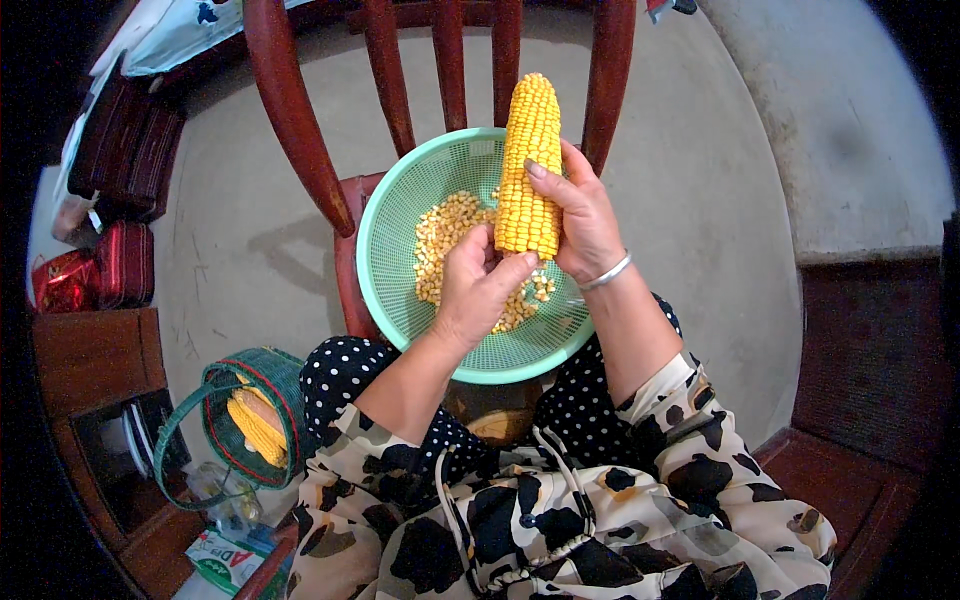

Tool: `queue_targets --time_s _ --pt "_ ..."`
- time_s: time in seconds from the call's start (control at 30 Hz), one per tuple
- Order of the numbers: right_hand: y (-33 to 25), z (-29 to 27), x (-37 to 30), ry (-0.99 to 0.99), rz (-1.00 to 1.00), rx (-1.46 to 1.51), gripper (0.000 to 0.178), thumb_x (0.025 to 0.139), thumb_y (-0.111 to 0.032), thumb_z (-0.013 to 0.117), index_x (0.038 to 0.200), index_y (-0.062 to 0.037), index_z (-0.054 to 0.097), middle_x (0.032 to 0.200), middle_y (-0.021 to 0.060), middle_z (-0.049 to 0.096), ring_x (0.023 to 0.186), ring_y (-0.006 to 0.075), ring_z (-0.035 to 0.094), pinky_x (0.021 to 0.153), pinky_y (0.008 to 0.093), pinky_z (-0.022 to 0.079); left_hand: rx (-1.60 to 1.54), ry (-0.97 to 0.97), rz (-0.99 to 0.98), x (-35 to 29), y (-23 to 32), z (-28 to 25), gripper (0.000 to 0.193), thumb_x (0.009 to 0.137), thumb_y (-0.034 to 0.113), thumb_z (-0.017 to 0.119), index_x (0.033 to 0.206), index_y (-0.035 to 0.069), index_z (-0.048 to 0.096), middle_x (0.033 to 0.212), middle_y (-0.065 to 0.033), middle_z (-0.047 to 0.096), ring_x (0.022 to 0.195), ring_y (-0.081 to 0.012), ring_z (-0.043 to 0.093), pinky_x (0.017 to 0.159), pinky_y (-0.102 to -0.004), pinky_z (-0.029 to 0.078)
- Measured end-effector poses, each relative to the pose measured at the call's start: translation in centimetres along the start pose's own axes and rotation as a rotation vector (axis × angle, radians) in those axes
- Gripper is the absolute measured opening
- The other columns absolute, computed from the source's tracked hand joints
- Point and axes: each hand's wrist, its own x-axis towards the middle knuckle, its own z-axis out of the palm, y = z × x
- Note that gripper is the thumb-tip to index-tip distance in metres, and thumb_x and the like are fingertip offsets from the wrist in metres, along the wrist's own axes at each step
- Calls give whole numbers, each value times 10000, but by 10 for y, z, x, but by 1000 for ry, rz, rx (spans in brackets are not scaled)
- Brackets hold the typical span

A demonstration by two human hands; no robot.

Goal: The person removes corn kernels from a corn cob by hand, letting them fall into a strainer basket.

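A yellow ear of corn [529, 165] is held upright over a light green mesh basin, its rows of kernels still full along the visible side. My right hand [583, 215] wraps round its right side, with the thumb lying across the kernels. At the ear's lower end, my left hand [473, 283] is closed, thumb pressed to the bottom edge; some of its fingers are hidden. The green basin [376, 240] rests on a dark red wooden chair. Loose kernels [450, 225] lie heaped inside it beneath my hands.
Slats of the chair back [383, 70] rise beyond the basin. Down on the left stands a dark green woven basket [222, 372] with ears of corn [258, 425] in it. A wooden cabinet [98, 345] lines the left side, and a pale wall [850, 140] stands on the right.
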Motion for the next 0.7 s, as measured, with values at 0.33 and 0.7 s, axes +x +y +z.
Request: queue_targets --time_s 0.33,0.7 --pt "7 2 -1 20 -33 -111 611 761 -27 644 1268 -1 304 1031 107 540 873 184 579 714 305 511 -58 -55 -207 4 -4 -4 371 738 63 402 1096 -26 444 1000 -104 555 822 -173 577 725 -315 503" --pt "15 5 0 -4 -56 -145 654 750 -18 652 1290 -3 282 1064 114 531 907 179 568 742 297 501 -95 -7 -248 4 1 -2 332 717 45 387 1036 -16 458 913 -83 561 723 -142 553 575 -263 475"
